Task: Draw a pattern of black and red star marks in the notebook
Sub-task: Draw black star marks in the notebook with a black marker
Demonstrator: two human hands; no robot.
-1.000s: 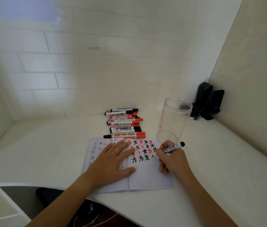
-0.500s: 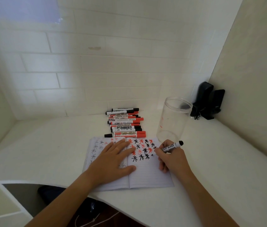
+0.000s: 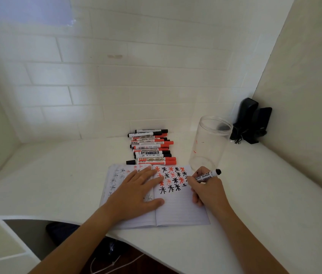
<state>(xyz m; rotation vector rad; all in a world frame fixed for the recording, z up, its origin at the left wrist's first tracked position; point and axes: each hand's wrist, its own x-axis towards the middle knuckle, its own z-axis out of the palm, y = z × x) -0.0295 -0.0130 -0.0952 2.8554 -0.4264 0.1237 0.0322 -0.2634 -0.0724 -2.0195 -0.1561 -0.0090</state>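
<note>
Reading "BOARD MARKER" in black capitals along the white barrel of the black marker [image 3: 207, 176] gripped in the right hand [image 3: 207, 191]. Showing "WHITEBOARD", upside down, on the nearest red marker [image 3: 156, 159] of the pile on the tabletop [image 3: 57, 171]. Other barrel labels too small to read.

Black, red stars [image 3: 171, 179] (white notebook [image 3: 182, 212])

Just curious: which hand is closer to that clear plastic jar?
Right. The right hand, holding the black marker, sits just below the jar; the left hand lies flat on the notebook, farther left.
</note>
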